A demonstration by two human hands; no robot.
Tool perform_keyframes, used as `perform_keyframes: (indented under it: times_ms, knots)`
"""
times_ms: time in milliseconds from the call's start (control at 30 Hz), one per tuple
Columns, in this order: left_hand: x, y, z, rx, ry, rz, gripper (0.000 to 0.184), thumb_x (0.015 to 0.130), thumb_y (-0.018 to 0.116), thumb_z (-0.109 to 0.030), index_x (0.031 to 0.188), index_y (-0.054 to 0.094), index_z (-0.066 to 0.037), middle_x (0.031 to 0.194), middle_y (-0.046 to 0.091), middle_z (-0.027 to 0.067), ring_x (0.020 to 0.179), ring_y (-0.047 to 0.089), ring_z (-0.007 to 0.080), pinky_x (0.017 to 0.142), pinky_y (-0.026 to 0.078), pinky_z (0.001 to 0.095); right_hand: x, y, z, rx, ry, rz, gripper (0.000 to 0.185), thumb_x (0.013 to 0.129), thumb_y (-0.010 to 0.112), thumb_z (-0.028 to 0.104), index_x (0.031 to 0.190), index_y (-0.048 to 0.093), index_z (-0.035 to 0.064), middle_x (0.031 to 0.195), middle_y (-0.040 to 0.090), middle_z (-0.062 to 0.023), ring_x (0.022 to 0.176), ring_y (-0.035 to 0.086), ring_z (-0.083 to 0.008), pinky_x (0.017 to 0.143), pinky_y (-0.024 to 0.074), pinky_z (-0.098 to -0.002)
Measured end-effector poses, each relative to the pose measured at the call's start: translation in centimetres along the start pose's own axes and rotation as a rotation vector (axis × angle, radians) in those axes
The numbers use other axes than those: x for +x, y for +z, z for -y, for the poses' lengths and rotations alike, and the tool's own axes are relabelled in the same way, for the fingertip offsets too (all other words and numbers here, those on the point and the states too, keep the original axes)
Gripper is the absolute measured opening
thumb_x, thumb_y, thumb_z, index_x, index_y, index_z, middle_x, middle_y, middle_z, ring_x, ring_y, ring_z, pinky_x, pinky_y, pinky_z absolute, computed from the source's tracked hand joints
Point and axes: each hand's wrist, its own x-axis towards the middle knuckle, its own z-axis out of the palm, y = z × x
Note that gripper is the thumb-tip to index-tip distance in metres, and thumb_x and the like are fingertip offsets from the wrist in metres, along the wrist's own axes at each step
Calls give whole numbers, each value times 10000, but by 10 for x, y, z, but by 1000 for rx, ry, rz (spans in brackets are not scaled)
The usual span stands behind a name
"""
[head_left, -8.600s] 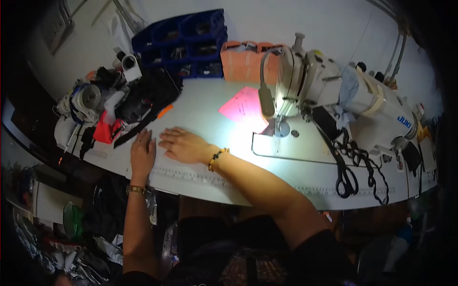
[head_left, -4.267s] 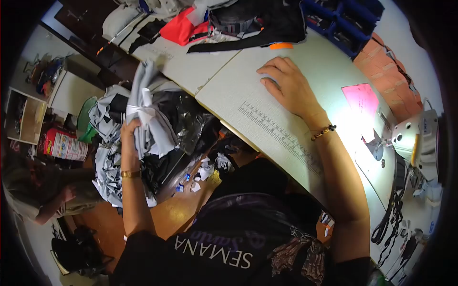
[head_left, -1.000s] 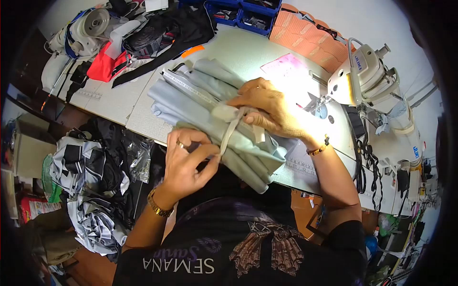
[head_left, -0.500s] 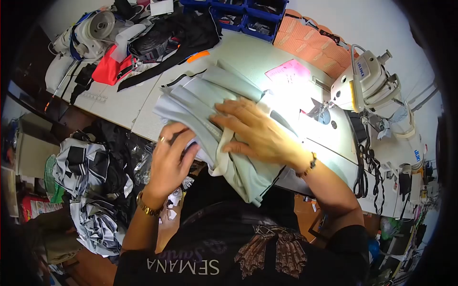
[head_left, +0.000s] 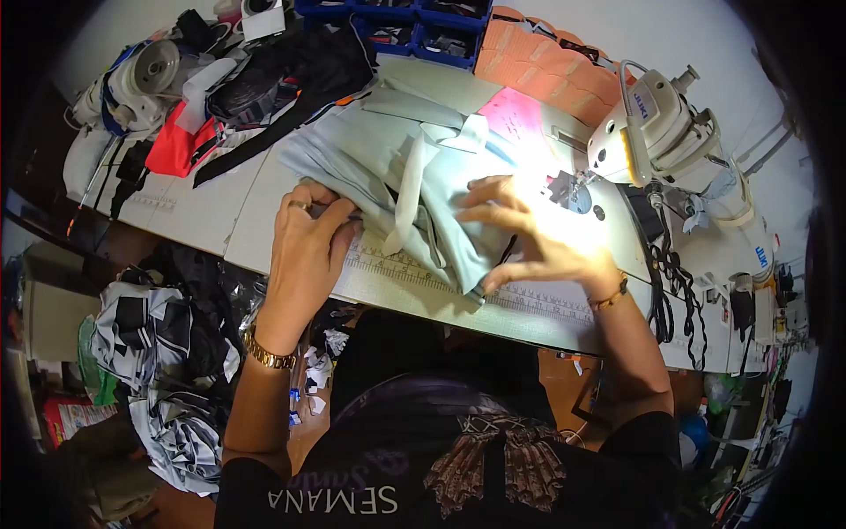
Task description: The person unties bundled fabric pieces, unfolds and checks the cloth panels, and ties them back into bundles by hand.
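A pale grey-green fabric garment point(head_left: 370, 150) lies loosely folded on the sewing table, with a light strap-like strip point(head_left: 408, 189) across its top. At its left lower edge my left hand point(head_left: 308, 242) is closed, fingers curled and pinching the fabric. My right hand point(head_left: 542, 238) hovers at or just touches the garment's right side, fingers spread and thumb near its lower corner. Whether those fingertips touch the cloth I cannot tell. Bright lamp light washes out part of that hand.
A white sewing machine point(head_left: 652, 132) stands at the right, and a pink paper point(head_left: 513, 116) lies behind the garment. A ruler scale point(head_left: 423, 273) runs along the table's front. Black and red fabrics point(head_left: 181, 145) lie at left, below blue bins point(head_left: 445, 40). Grey-and-black fabric pieces point(head_left: 159, 317) are piled lower left.
The garment has moved away from my lap and now lies flatter on the table, uncovering the ruler scale. My right hand has come off its middle to the right side. The left keeps its edge.
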Motion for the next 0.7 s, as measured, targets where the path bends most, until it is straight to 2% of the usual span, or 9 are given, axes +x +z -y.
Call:
perform_keyframes:
  times_ms: [33,100,167,267,367,467,567,600,700]
  knots:
    - [0,1,-2,5,8,-21,232,753,706,-34,980,660,-42,995,557,130,965,519,317,834,428,404,0,3,6,-48,-9,-1,597,676,814,400,1134,628,66,1260,535,-92,1196,462,-314,1002,421,-447]
    - [1,1,-7,21,47,-53,240,745,709,-30,980,667,-52,1001,560,119,976,517,309,842,422,406,5,18,12,-84,-31,-75,505,641,790,139,1116,630,74,1248,545,-69,1159,494,-299,944,476,-411]
    - [4,-4,-16,51,105,-76,247,738,712,-28,979,675,-64,1009,564,108,985,518,303,852,416,409,9,27,11,-200,-71,-144,464,650,723,29,1104,631,60,1135,595,-83,1056,549,-279,862,502,-389]
    - [8,-3,-24,-15,96,-123,249,729,712,-19,968,679,-80,1045,575,100,1013,525,304,868,404,422,16,24,-8,-231,-50,-193,458,648,680,-18,1100,631,40,997,622,-101,939,585,-279,776,508,-363]
    - [11,-1,-24,45,200,-27,259,723,712,-23,972,668,-80,1095,580,99,1048,533,311,885,398,423,30,-9,-8,62,361,-264,263,856,611,146,1086,581,21,717,594,-180,658,609,-346,640,481,-429]
    - [4,12,-3,32,212,7,281,718,717,-44,992,662,-74,1080,599,86,1057,548,298,887,402,403,34,-18,-41,105,505,-451,371,947,535,328,1109,578,-3,633,574,-143,600,598,-274,621,474,-394]
    - [3,9,-5,-17,108,11,247,729,704,-46,972,663,-63,1054,610,74,1042,558,288,885,403,398,39,-11,-63,354,414,-682,384,949,539,334,1135,578,0,654,586,-125,645,596,-200,647,475,-345]
    - [3,7,-8,-28,66,17,231,734,698,-45,963,663,-59,1047,613,70,1038,561,285,885,403,399,38,-27,-57,440,660,-500,352,969,525,295,1143,587,-5,815,654,-107,780,614,-140,724,482,-291]
    - [8,1,-6,27,145,97,227,741,683,12,961,657,-39,1025,622,97,990,585,297,886,434,395,51,-17,-55,1012,494,-864,296,988,511,254,1102,601,-4,939,656,-80,878,604,-113,789,476,-259]
